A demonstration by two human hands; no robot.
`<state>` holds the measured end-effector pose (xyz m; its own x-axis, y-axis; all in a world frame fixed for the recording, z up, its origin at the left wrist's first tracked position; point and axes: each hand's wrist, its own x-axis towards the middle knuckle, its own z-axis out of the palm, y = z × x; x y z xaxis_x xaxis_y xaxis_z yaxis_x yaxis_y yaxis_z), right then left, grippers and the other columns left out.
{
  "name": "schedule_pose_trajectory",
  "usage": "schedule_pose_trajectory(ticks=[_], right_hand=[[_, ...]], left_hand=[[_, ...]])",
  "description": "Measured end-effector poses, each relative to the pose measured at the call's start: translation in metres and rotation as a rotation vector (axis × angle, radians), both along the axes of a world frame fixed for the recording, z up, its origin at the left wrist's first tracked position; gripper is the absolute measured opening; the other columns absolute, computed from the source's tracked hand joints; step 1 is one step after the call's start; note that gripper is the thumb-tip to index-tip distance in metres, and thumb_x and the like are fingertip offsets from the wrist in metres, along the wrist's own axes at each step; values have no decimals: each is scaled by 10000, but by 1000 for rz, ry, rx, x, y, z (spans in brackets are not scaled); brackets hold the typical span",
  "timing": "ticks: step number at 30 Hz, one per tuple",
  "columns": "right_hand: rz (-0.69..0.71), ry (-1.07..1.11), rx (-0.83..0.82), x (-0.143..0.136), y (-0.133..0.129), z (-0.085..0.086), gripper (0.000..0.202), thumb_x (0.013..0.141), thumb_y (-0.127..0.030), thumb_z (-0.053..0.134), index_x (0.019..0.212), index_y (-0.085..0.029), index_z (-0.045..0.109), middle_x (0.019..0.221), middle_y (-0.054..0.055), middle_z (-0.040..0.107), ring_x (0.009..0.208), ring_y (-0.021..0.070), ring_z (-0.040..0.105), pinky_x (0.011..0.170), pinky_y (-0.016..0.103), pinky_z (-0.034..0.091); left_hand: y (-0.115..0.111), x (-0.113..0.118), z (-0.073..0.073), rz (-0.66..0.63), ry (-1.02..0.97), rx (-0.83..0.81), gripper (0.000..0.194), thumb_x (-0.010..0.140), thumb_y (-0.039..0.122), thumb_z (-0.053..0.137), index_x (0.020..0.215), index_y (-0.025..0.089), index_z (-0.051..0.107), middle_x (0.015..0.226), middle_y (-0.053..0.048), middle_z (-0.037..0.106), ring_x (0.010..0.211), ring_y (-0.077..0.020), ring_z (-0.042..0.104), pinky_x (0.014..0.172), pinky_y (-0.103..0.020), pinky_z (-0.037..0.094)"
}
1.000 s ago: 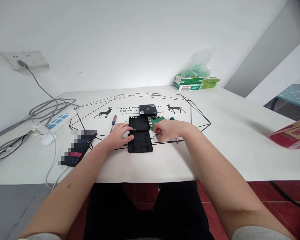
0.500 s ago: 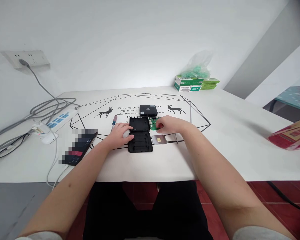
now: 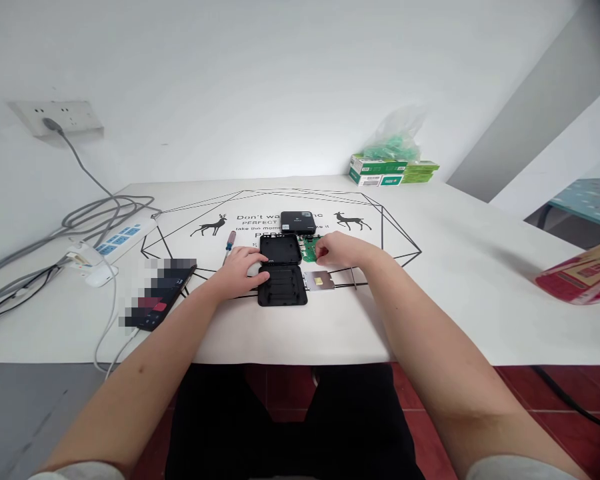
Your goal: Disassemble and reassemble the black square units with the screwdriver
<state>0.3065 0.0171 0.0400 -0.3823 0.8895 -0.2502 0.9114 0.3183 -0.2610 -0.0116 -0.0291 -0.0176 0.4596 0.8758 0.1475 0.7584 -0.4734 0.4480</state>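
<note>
Two black plastic case halves lie edge to edge on the table, the upper half (image 3: pixel 281 248) behind the lower half (image 3: pixel 283 285). My left hand (image 3: pixel 240 270) rests at their left edges, fingers spread, the thumb on the lower half. A green circuit board (image 3: pixel 309 251) lies against the right side of the upper half. My right hand (image 3: pixel 341 249) pinches its right side with closed fingertips, hiding part of it. Nearer me is a silvery metal plate (image 3: pixel 326 281) with a pale yellow square pad. A closed black box (image 3: pixel 298 222) sits behind the case halves.
A screwdriver (image 3: pixel 231 241) lies behind my left hand. To the left are a phone (image 3: pixel 167 293), a power strip (image 3: pixel 125 239) and tangled cables. Green-and-white boxes (image 3: pixel 380 168) stand at the back. A red package (image 3: pixel 583 277) is at the right. A thin strip (image 3: pixel 353 279) lies beside the plate.
The view has shifted slightly. My right hand stays at the circuit board with its fingers a little shifted, and more of the board shows. My left hand stays on the case halves.
</note>
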Motion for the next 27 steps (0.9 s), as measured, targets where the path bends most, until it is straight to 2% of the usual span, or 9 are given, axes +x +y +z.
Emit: schedule_pose_trajectory(ticks=[3, 6, 8, 12, 14, 16, 19, 24, 27], right_hand=[[46, 20, 82, 4, 2, -1, 90, 835, -134, 674, 836, -224, 674, 970, 62, 772, 850, 216, 658, 726, 310, 449], [56, 125, 149, 8, 2, 1, 91, 887, -131, 616, 869, -219, 632, 1071, 100, 773, 962, 238, 669, 824, 323, 476], [15, 207, 144, 11, 0, 5, 92, 938, -147, 567, 892, -221, 597, 1100, 111, 766, 991, 242, 663, 857, 334, 484], [-161, 347, 122, 13, -5, 12, 76, 1037, -246, 496, 1004, -231, 563, 1105, 107, 747, 936, 240, 637, 811, 355, 489], [-193, 455, 137, 11, -7, 12, 85, 1066, -289, 477, 1020, -242, 531, 1162, 110, 740, 977, 244, 646, 847, 373, 513], [-133, 578, 163, 5, -8, 9, 109, 1083, -299, 455, 988, -251, 482, 1262, 123, 723, 1089, 253, 661, 955, 406, 529], [17, 670, 195, -13, -12, -1, 132, 1089, -282, 420, 959, -262, 430, 1351, 154, 689, 1289, 282, 622, 1108, 459, 487], [104, 612, 244, -52, -24, -23, 114, 1067, -252, 371, 955, -271, 378, 1245, 167, 677, 1093, 293, 625, 992, 471, 511], [116, 601, 276, -67, -27, -34, 128, 1046, -208, 365, 937, -275, 363, 1186, 160, 664, 1080, 290, 602, 981, 454, 508]], left_hand=[[0, 0, 1, -5, -12, 3, 478, 1020, 560, 600, 1389, 272, 696, 1552, -119, 597, 1542, -368, 442, 1322, -597, 350], [-1, 0, 1, 1, -28, 0, 496, 1025, 559, 600, 1428, 278, 664, 1557, -115, 594, 1552, -373, 431, 1322, -598, 350], [-1, 0, 1, 5, -33, -5, 514, 1025, 565, 599, 1445, 271, 651, 1580, -121, 577, 1567, -374, 415, 1326, -599, 344], [0, 1, 1, 6, -29, -1, 498, 1018, 560, 613, 1424, 275, 659, 1584, -116, 578, 1563, -372, 419, 1324, -602, 349], [0, 1, 1, 0, -15, 0, 476, 1015, 553, 621, 1395, 272, 678, 1572, -115, 590, 1560, -372, 423, 1326, -599, 348], [0, 2, 1, -7, -5, 0, 466, 1016, 551, 620, 1380, 268, 688, 1570, -114, 593, 1558, -369, 427, 1324, -590, 353], [1, 3, 2, -11, -4, 9, 472, 1013, 550, 622, 1379, 258, 688, 1575, -119, 594, 1551, -369, 436, 1319, -585, 359], [1, 4, 2, -9, 7, 10, 487, 1003, 543, 617, 1379, 240, 682, 1580, -126, 596, 1543, -371, 433, 1309, -592, 358], [2, 4, 2, -7, 14, 12, 491, 993, 555, 615, 1366, 243, 685, 1573, -120, 603, 1534, -376, 435, 1309, -597, 352]])
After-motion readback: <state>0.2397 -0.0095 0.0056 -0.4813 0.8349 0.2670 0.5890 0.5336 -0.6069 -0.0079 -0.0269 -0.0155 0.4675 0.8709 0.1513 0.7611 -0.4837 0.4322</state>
